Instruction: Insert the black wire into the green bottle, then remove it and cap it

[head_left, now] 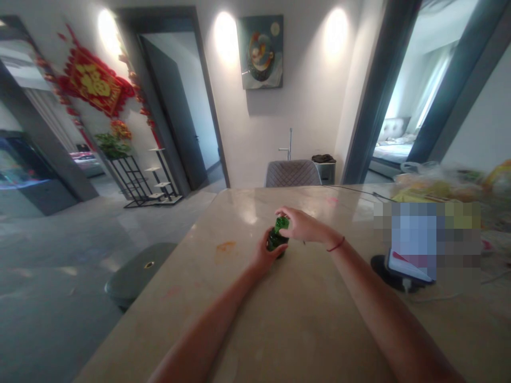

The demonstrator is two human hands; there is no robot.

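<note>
A small dark green glass bottle [275, 240] stands upright on the beige table [279, 319], a little past its middle. My left hand [264, 255] is wrapped round the bottle's lower body from the left. My right hand [301, 224] comes in from the right, fingers pinched on the bottle's green top [282, 222]. A red string sits on my right wrist. Whether the top is loose or tight cannot be made out.
A stand with a device [401, 268] and a cable lie at the table's right. Bags of food [443, 186] crowd the far right corner. A grey chair [293, 173] stands at the far end, a stool [138, 271] at the left edge.
</note>
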